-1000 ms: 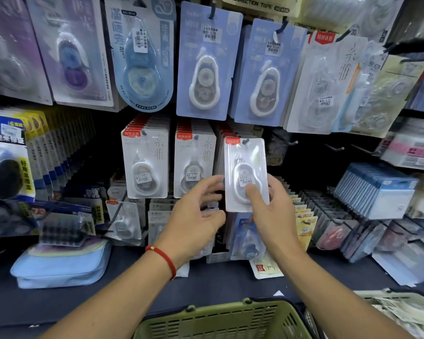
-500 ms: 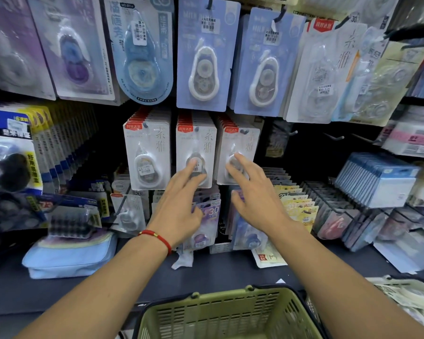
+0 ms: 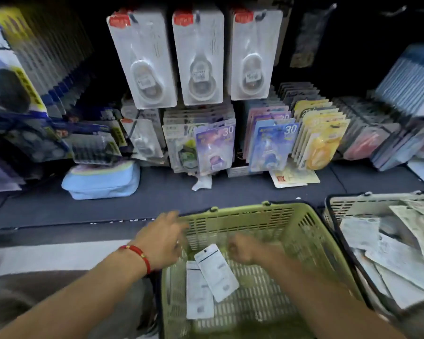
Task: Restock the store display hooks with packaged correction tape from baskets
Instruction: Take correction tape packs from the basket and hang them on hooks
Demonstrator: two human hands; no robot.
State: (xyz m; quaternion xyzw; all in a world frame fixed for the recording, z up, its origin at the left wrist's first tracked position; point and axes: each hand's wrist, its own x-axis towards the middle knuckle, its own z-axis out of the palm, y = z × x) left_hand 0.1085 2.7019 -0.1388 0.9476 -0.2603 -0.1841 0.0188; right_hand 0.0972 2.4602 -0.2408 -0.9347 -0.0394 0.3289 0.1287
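Note:
White correction tape packs hang on three hooks side by side: left (image 3: 142, 59), middle (image 3: 198, 57), right (image 3: 253, 55). Below me stands a green basket (image 3: 242, 211) with two white packs lying face down in it, one (image 3: 216, 272) partly over the other (image 3: 198, 292). My left hand (image 3: 162, 238), with a red bracelet at the wrist, hovers over the basket's left rim, fingers apart and holding nothing. Inside the basket, my right hand (image 3: 245, 248) is just right of the upper pack, blurred, its fingers curled downward and hidden.
A second, pale basket (image 3: 353, 199) at the right holds several loose white packs (image 3: 389, 253). On the dark shelf (image 3: 157, 204) lie a light blue pouch (image 3: 101, 182) and rows of colourful packs (image 3: 216, 148), blue (image 3: 272, 145) and yellow (image 3: 321, 143).
Both hands left the hanging packs and dropped into the green basket. The pack held a second ago now hangs on the right hook. My view tilted downward.

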